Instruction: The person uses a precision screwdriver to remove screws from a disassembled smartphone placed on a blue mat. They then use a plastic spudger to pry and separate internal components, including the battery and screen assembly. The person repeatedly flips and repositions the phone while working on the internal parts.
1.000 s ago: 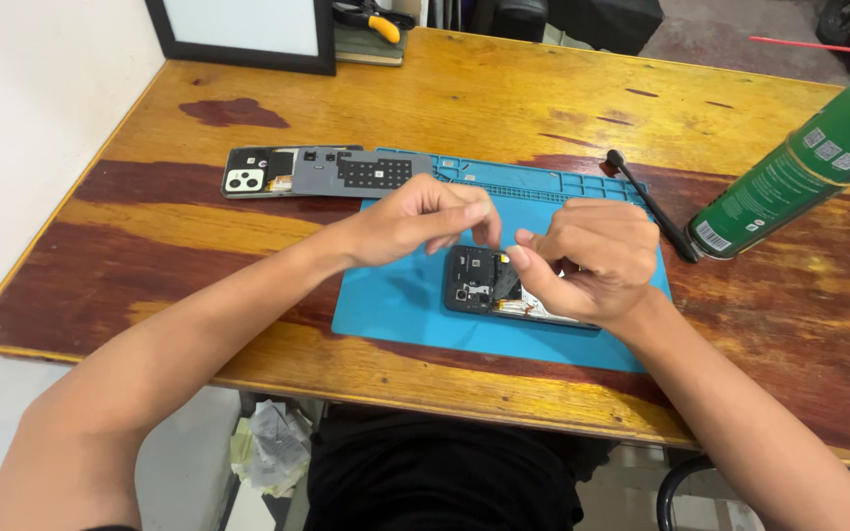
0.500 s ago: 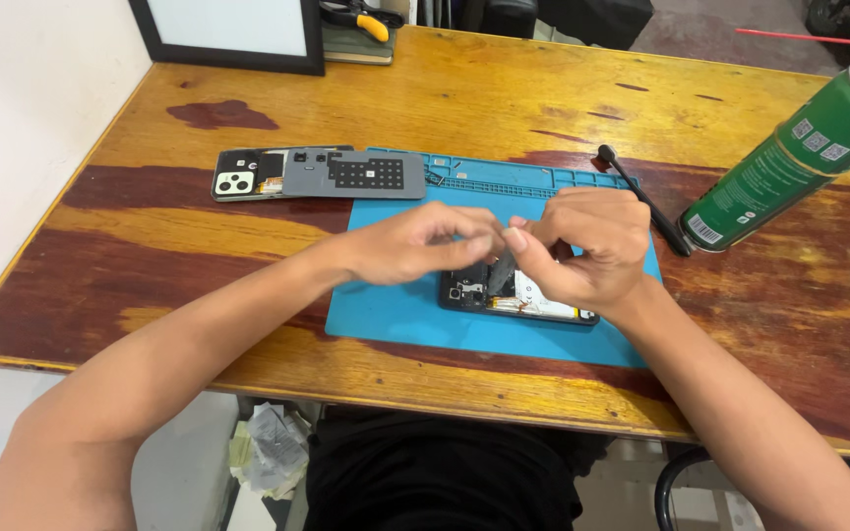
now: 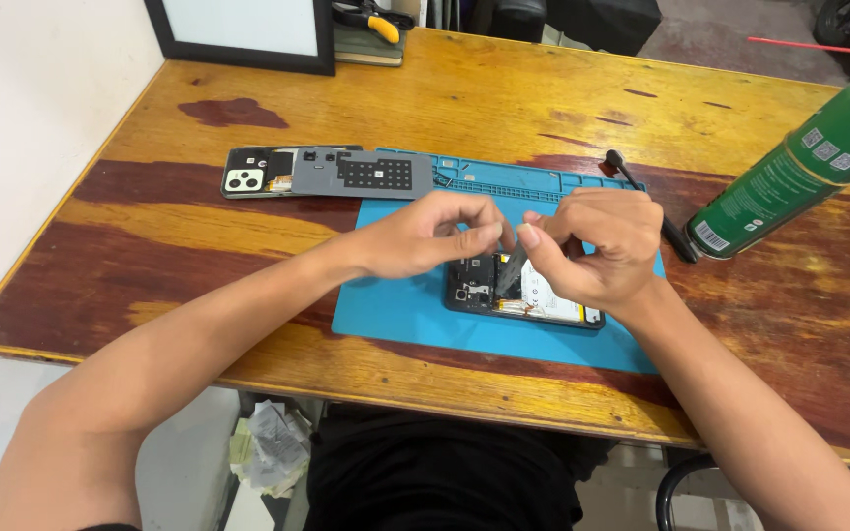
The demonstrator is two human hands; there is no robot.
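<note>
An opened phone [image 3: 543, 300] with its back removed lies on a blue work mat [image 3: 395, 305]. Its dark camera end points left and a white battery shows at the right. My left hand [image 3: 435, 234] and my right hand [image 3: 602, 246] meet fingertip to fingertip just above it. Both pinch a small dark flat part [image 3: 511, 267], which hangs down from the fingers to the phone's inside. The right hand covers the phone's far edge.
A phone back cover [image 3: 253, 175] and a grey perforated pad [image 3: 371, 175] lie at the mat's far left corner. A black hand tool [image 3: 646, 202] rests right of the mat. A green spray can [image 3: 799, 167] leans in at the right. A black-framed board [image 3: 248, 34] stands at the wooden table's [image 3: 150, 265] far edge.
My right hand has risen off the phone and both hands' fingertips have closed together above it. The small dark part now hangs between them.
</note>
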